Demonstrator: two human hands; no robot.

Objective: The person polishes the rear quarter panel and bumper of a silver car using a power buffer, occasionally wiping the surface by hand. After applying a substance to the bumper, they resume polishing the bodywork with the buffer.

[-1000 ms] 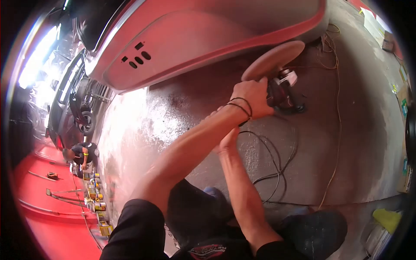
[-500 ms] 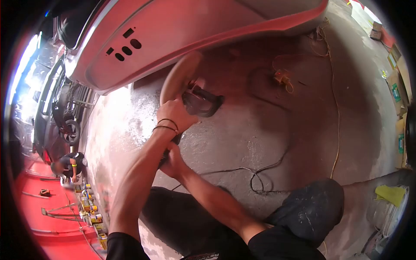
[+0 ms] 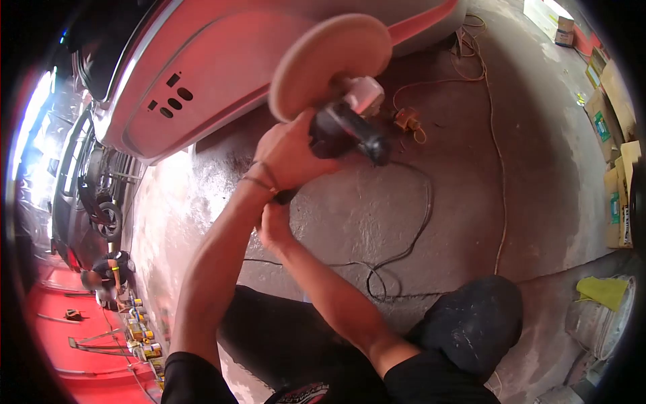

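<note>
Sits below the car panel (image 3: 168, 81), arms raised. Clamps right hand (image 3: 272, 225) on the rear handle, fingers curled, partly hidden. Wraps left hand (image 3: 289, 155) tight round the polisher (image 3: 346, 128) body. Holds polisher higher and farther right than half a second ago, pad (image 3: 330, 64) tipped toward camera. Shows round cream pad, blurred; dark body, white head. Trails black cord (image 3: 417, 222) over the floor (image 3: 471, 168).

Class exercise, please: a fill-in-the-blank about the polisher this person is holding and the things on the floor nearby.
1. The left hand and right hand grip the polisher, whose pad is ____ in shape.
2. The cable trailing from it across the floor is ____.
3. The cloth by the bucket is ____.
Missing words: round; black; yellow.
</note>
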